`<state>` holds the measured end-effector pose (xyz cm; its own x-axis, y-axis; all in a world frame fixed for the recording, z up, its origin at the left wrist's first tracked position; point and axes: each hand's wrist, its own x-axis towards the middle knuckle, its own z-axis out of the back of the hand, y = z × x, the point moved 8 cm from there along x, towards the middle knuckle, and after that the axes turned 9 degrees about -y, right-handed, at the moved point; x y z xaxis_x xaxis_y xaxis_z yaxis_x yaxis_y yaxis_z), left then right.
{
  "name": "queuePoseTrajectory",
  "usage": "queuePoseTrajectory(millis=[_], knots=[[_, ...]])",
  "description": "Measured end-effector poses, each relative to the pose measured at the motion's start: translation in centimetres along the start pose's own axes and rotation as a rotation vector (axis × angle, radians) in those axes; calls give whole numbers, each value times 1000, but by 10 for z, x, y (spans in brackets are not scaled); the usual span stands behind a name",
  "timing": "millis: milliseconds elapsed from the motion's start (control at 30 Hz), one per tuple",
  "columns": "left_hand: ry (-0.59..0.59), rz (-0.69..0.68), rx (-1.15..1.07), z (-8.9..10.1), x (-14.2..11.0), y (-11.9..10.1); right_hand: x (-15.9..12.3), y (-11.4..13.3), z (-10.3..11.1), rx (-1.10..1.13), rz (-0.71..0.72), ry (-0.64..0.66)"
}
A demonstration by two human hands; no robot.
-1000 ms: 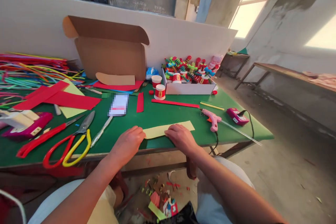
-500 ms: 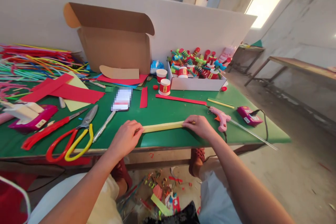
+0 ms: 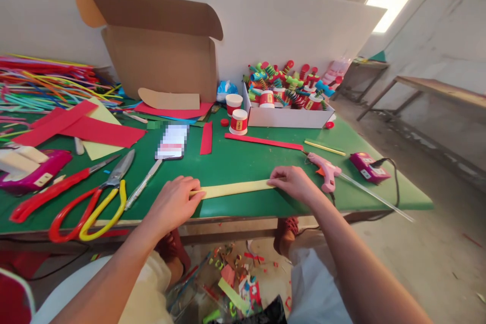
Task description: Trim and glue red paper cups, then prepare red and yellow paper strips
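Observation:
A pale yellow paper strip point(image 3: 237, 189) stretches between my two hands, low over the front of the green tabletop point(image 3: 228, 207). Its left end is pinched in my left hand point(image 3: 177, 199); my right hand point(image 3: 291, 183) pinches the other end. Fingers of both hands are closed, and the very ends of the strip are partly covered. To the right of my right hand lies a pink glue gun point(image 3: 325, 171) with a clear glue stick point(image 3: 374, 196) in its back. Beyond the strip lie a long red strip point(image 3: 264, 142) and a short red strip point(image 3: 206, 138).
Scissors point(image 3: 114, 182), a red-handled knife point(image 3: 53, 195) and a phone point(image 3: 172, 142) lie at left. Paper cups point(image 3: 239, 122) stand before a white box point(image 3: 290, 117) of colourful figures. An open cardboard box point(image 3: 163, 61) and pipe cleaners point(image 3: 49, 81) are behind. Power strip point(image 3: 369, 168) sits right.
The view has shifted a little. My left hand's grip on the yellow strip has changed slightly, and a bit of its end now shows at the fingers. Both hands still hold it.

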<state>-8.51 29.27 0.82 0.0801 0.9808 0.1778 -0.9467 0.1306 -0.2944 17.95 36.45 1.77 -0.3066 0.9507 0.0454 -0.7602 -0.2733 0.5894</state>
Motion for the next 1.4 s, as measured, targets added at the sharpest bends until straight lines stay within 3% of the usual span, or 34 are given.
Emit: queuePoseTrajectory(millis=[567, 1400], knots=[[150, 68, 124, 4, 4, -9, -3, -4, 0, -38, -44, -17], [139, 62, 204, 3, 5, -9, 0, -12, 0, -90, -56, -91]])
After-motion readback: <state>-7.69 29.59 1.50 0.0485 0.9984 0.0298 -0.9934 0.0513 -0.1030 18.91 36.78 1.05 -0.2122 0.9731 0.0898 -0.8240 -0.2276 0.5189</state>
